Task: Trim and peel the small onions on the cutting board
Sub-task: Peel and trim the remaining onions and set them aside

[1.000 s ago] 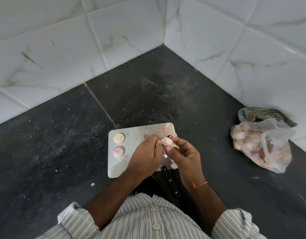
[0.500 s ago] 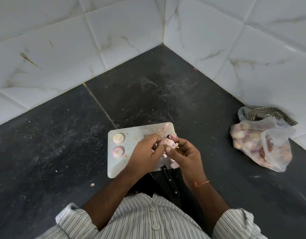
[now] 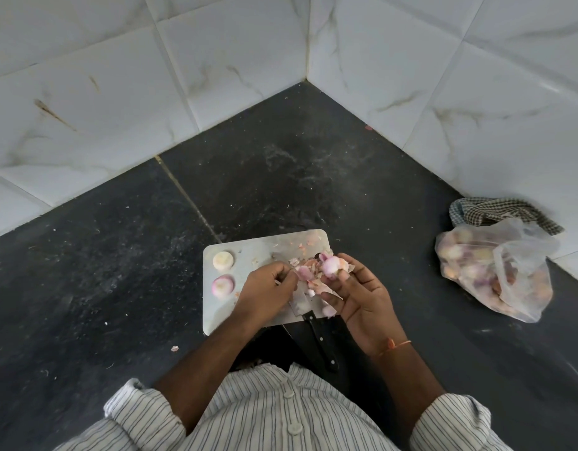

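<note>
A pale cutting board (image 3: pixel 265 245) lies on the dark counter. Two peeled onions sit at its left end, a white one (image 3: pixel 223 259) and a pinkish one (image 3: pixel 222 284). My right hand (image 3: pixel 359 294) holds a small pink onion (image 3: pixel 331 266) in its fingertips above the board's right side. My left hand (image 3: pixel 268 292) pinches a strip of pink onion skin (image 3: pixel 303 273) just left of that onion. Loose peels and trimmed bits (image 3: pixel 317 289) lie under my hands. A black-handled knife (image 3: pixel 320 340) rests at the board's near edge, its blade partly under my left hand.
A clear plastic bag of small onions (image 3: pixel 489 271) lies at the right, with a checked cloth (image 3: pixel 499 211) behind it. White tiled walls (image 3: pixel 216 76) meet in a corner at the back. A scrap of peel (image 3: pixel 174 348) lies on the counter near the board.
My hands have drawn apart. The left one has pulled a strip of skin off to the left, while the right one keeps the onion, now barer.
</note>
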Motion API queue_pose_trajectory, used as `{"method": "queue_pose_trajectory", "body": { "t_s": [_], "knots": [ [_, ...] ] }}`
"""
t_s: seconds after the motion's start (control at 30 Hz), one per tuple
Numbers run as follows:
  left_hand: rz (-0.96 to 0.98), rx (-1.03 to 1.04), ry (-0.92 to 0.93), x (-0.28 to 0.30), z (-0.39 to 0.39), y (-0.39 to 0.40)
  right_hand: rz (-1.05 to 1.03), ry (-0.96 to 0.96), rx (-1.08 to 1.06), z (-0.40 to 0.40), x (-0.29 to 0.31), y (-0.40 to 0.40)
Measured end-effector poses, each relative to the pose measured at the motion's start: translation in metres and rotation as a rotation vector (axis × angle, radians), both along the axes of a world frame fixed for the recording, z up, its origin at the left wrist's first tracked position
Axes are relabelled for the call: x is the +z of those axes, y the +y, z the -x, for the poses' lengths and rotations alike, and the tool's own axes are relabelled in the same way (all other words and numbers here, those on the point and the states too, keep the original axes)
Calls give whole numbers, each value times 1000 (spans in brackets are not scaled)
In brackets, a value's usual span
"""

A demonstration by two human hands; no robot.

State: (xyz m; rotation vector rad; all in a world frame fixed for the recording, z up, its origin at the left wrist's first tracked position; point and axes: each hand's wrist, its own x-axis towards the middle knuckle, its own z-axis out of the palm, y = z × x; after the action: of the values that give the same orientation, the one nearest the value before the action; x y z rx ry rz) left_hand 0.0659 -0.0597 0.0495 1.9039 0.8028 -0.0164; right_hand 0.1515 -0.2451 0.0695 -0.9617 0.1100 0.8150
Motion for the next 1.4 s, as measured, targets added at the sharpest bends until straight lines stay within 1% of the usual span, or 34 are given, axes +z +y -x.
{"method": "queue_pose_trajectory", "body": {
  "t_s": [0.13,0.2,0.33,0.47,0.63,0.9,1.1,1.27,1.4],
  "knots": [
    [-139,-98,62,-8,-6,1,3,1,3,-2,-3,-3],
    [-165,-127,65,-8,-9,1,13,-16,18,-3,-3,-3],
    [-167,-238,-42,-8,-10,4,86,-82,48,-6,-10,-4],
    [-89,-241,-143,5,-8,0,179,-163,93,-8,-15,-2],
    [-97,-339,-249,15,-5,0,218,-141,121,-10,-14,3],
    [-90,-316,-372,6,-4,7,130,-38,194,-12,-6,3],
    [-42,-272,-379,5,-5,7,95,15,215,-14,-5,2],
    [-109,-232,-377,1,-9,8,130,31,190,-10,-9,4],
    [-141,-154,-349,-3,-12,9,130,40,223,-5,-6,5]
  ]
}}
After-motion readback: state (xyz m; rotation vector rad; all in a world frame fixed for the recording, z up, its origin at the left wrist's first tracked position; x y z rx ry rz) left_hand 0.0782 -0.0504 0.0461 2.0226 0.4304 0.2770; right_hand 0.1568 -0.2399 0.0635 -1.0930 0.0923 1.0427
